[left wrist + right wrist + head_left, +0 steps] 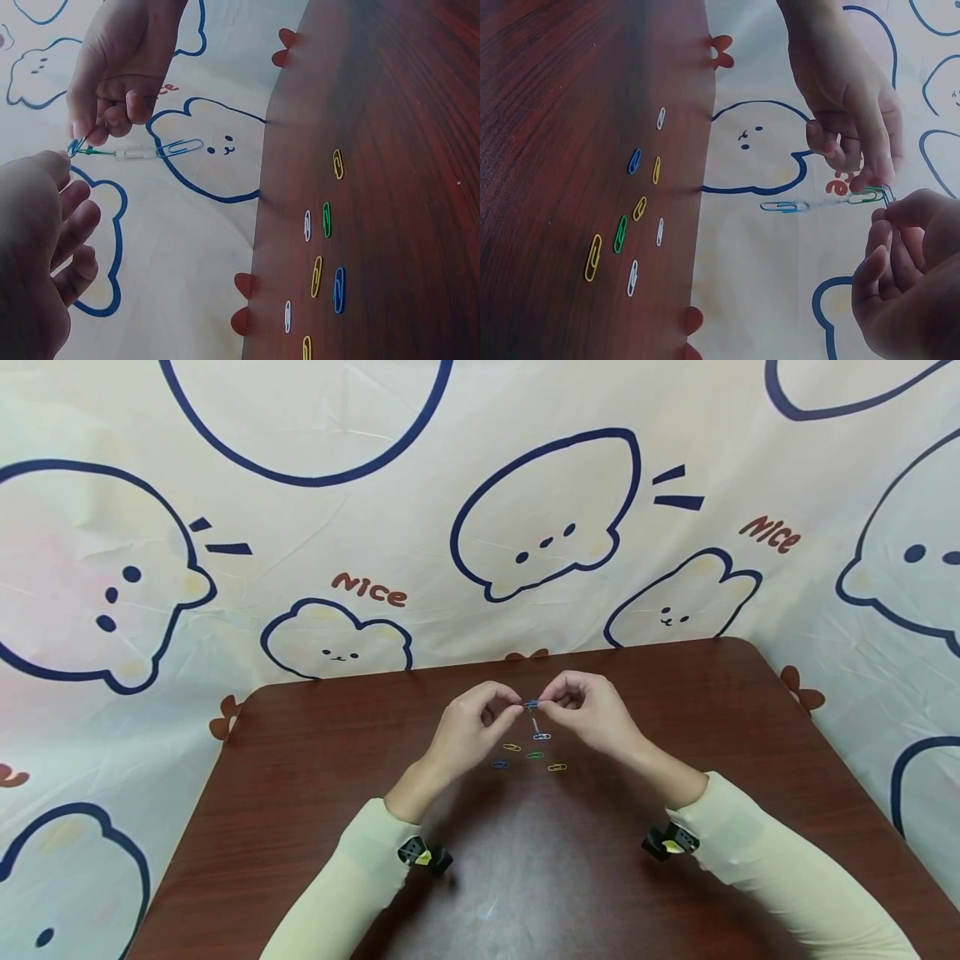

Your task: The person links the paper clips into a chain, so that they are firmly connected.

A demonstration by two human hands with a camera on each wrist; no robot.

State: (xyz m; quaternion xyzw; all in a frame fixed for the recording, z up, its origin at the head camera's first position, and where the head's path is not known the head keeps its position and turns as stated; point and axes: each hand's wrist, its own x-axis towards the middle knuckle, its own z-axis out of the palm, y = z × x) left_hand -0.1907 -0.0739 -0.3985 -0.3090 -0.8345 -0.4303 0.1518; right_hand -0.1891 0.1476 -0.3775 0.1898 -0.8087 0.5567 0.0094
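Note:
Fingertips of my left hand [472,727] and right hand [588,710] meet over the back half of the table, pinching a blue paper clip [532,703] between them. From it hangs a short chain: a green paper clip [865,196] at the top, a white paper clip [135,154] below, then another blue paper clip [180,148] at the bottom end. Fingertips partly cover the held clip, so exactly how it joins the green one cannot be made out. In the left wrist view, the thumb and forefinger of each hand come close together at that clip.
Loose paper clips lie scattered on the dark wooden table [315,827] beneath the hands, among them a green one [620,234], a blue one [340,289], a yellow one [593,258] and a white one [633,278]. A cartoon-printed cloth [420,635] hangs behind the table.

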